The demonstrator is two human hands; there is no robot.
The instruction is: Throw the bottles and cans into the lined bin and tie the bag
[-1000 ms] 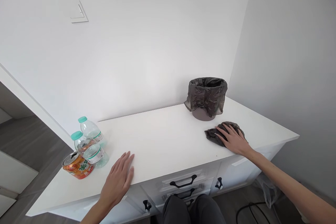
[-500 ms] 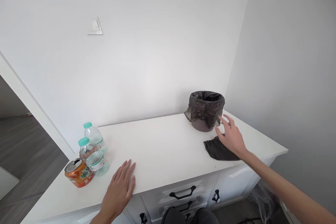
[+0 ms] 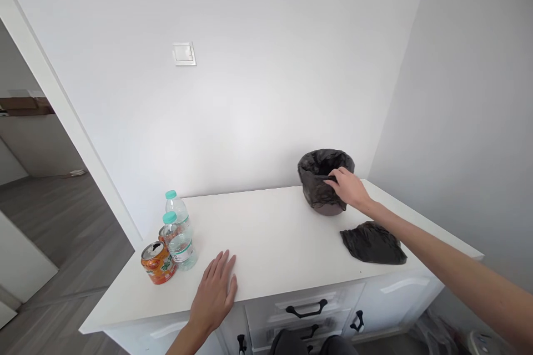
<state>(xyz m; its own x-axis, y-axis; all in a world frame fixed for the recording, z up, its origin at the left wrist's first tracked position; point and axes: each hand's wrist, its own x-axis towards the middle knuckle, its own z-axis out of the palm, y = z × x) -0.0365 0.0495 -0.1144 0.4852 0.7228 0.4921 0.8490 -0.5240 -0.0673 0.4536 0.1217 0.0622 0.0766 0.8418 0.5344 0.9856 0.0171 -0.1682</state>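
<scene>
Left hand (image 3: 213, 291) lies palm down, fingers extended, on the white cabinet top (image 3: 266, 233), near its front edge; right hand (image 3: 348, 186) is closed over the near rim of the black liner (image 3: 317, 189). Survey from left: grey plank floor (image 3: 70, 227) shows beyond a white door frame (image 3: 69, 108). An orange can (image 3: 159, 267) stands beside a teal-capped bottle (image 3: 181, 248), with another bottle (image 3: 178, 209) behind. Above, a light switch (image 3: 184, 54) is fixed to the white wall (image 3: 258, 83). Toward the right rear, the lined bin (image 3: 328, 210) stands on the top; a loose black bag (image 3: 372, 245) lies in front.
</scene>
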